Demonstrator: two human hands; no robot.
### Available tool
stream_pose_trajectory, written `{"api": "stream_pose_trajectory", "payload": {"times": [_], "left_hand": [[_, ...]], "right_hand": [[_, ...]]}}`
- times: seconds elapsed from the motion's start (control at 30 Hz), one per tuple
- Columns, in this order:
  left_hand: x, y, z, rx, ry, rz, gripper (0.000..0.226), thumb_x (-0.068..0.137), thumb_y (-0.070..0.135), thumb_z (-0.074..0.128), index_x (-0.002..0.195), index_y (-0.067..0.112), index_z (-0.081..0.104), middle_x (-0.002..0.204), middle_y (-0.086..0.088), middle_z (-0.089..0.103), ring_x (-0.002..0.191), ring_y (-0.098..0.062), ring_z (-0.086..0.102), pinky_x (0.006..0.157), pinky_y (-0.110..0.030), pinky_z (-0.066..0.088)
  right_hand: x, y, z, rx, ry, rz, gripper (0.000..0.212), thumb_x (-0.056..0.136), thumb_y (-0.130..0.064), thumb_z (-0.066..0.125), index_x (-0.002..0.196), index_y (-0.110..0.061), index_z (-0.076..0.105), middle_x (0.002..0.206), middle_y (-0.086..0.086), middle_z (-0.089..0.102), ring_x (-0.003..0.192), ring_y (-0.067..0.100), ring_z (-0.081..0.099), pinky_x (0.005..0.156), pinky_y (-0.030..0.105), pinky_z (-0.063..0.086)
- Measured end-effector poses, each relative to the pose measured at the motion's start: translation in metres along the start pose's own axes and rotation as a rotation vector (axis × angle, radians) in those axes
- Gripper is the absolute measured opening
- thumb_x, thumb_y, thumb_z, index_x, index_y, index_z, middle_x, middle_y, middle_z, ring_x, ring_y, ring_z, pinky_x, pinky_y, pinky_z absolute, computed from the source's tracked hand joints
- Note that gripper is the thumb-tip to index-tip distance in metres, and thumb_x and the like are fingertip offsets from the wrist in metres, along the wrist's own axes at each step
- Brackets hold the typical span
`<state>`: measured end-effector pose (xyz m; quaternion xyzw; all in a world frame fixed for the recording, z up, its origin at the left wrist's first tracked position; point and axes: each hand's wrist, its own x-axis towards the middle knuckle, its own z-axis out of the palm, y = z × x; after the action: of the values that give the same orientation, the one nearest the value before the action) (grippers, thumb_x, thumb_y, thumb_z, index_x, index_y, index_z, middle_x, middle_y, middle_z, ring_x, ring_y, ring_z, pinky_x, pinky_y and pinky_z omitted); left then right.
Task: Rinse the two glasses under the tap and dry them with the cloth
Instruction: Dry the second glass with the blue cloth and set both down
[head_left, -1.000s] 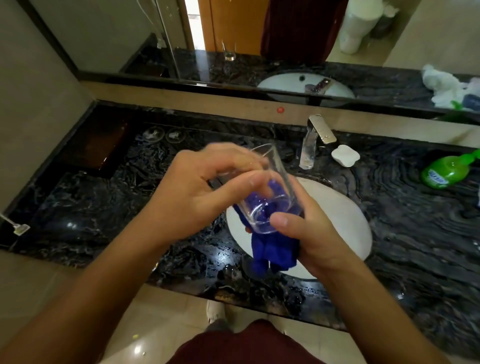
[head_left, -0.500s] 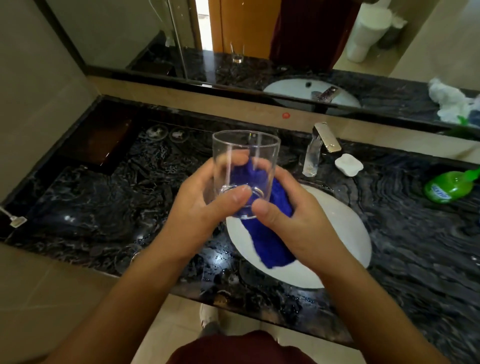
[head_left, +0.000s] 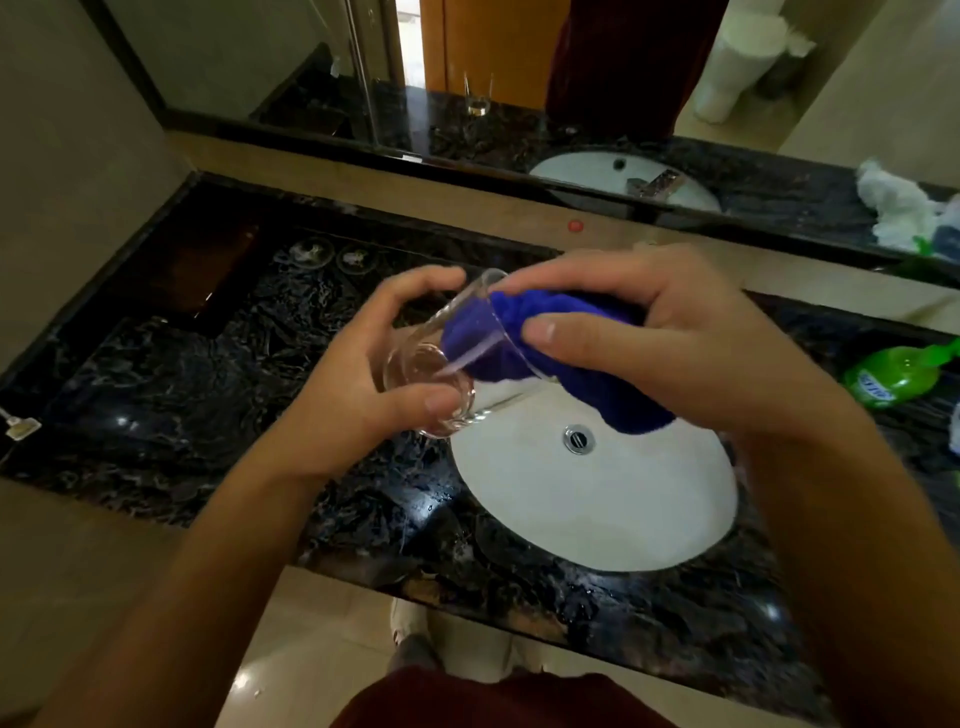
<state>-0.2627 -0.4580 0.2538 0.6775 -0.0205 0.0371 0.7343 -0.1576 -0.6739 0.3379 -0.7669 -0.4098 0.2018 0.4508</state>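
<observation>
One clear glass (head_left: 457, 358) is in play above the dark marbled surface (head_left: 208, 395), held over the left rim of the single white basin (head_left: 597, 509); a second glass appears only as a reflection in the mirror (head_left: 478, 93), standing upright there, and its real counterpart cannot be made out on the surface. There is one blue cloth (head_left: 545, 343). The left hand (head_left: 358, 384) grips the glass by its thick base, thumb curled across the near side of the bottom and fingers arched over the far side, so the glass lies tilted with its open mouth pointing up and to the right. The right hand (head_left: 649, 338) is closed around the bunched cloth, thumb pressing it from the near side and fingers wrapped over the top, and has part of the cloth stuffed into the mouth of the glass, with the rest hanging out below the palm over the basin. The two hands sit just beside each other, joined by the glass and cloth. One round metal drain (head_left: 578, 438) shows in the basin. One green bottle (head_left: 888, 379) lies on its side near the right edge of the surface, well apart from the hands. Two round marks (head_left: 332, 254) sit toward the far-left part of the surface.
</observation>
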Motion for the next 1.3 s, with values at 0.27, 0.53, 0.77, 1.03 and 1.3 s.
{"api": "stream_pose_trajectory", "payload": {"times": [0.27, 0.53, 0.77, 1.03, 1.3], "left_hand": [[0.002, -0.004, 0.011, -0.36, 0.176, -0.119, 0.076, 0.073, 0.072, 0.072, 0.124, 0.017, 0.061, 0.115, -0.016, 0.063, 0.094, -0.031, 0.059, 0.065, -0.035, 0.055], [0.011, 0.003, 0.016, -0.301, -0.003, -0.147, 0.047, 0.078, 0.064, 0.072, 0.091, 0.02, 0.061, 0.081, -0.011, 0.057, 0.061, -0.027, 0.051, 0.053, -0.032, 0.042], [0.008, 0.013, 0.011, -0.139, 0.055, -0.095, 0.053, 0.076, 0.066, 0.073, 0.103, 0.022, 0.063, 0.093, -0.02, 0.054, 0.074, -0.037, 0.045, 0.061, -0.048, 0.036], [0.005, 0.023, 0.029, 0.111, -0.034, 0.031, 0.034, 0.086, 0.039, 0.066, 0.116, 0.024, 0.057, 0.099, -0.013, 0.066, 0.081, -0.015, 0.065, 0.067, -0.025, 0.054], [0.002, 0.024, 0.03, 0.395, -0.073, 0.241, 0.049, 0.083, 0.029, 0.072, 0.126, 0.027, 0.049, 0.113, 0.012, 0.064, 0.092, -0.006, 0.066, 0.078, -0.022, 0.052]], "right_hand": [[-0.008, 0.009, 0.005, 0.084, 0.125, -0.122, 0.043, 0.088, -0.005, 0.065, 0.126, -0.024, 0.063, 0.142, -0.003, 0.057, 0.127, 0.008, 0.059, 0.096, 0.022, 0.051], [-0.009, 0.018, 0.025, -0.376, 0.468, -0.209, 0.027, 0.085, -0.031, 0.076, 0.108, -0.018, 0.067, 0.102, -0.004, 0.061, 0.089, 0.002, 0.05, 0.076, 0.01, 0.039], [-0.019, 0.022, 0.02, -0.495, 0.202, -0.276, 0.036, 0.102, -0.035, 0.061, 0.134, -0.021, 0.068, 0.13, -0.008, 0.07, 0.116, 0.009, 0.065, 0.095, 0.031, 0.052], [-0.023, 0.024, 0.017, -0.358, 0.225, -0.14, 0.027, 0.095, -0.036, 0.067, 0.119, -0.027, 0.073, 0.085, -0.021, 0.069, 0.075, -0.001, 0.061, 0.069, 0.006, 0.041], [-0.027, 0.025, 0.033, 0.786, 0.287, 0.54, 0.024, 0.086, -0.027, 0.07, 0.069, -0.011, 0.072, 0.055, 0.008, 0.055, 0.039, 0.013, 0.039, 0.042, 0.021, 0.03]]}}
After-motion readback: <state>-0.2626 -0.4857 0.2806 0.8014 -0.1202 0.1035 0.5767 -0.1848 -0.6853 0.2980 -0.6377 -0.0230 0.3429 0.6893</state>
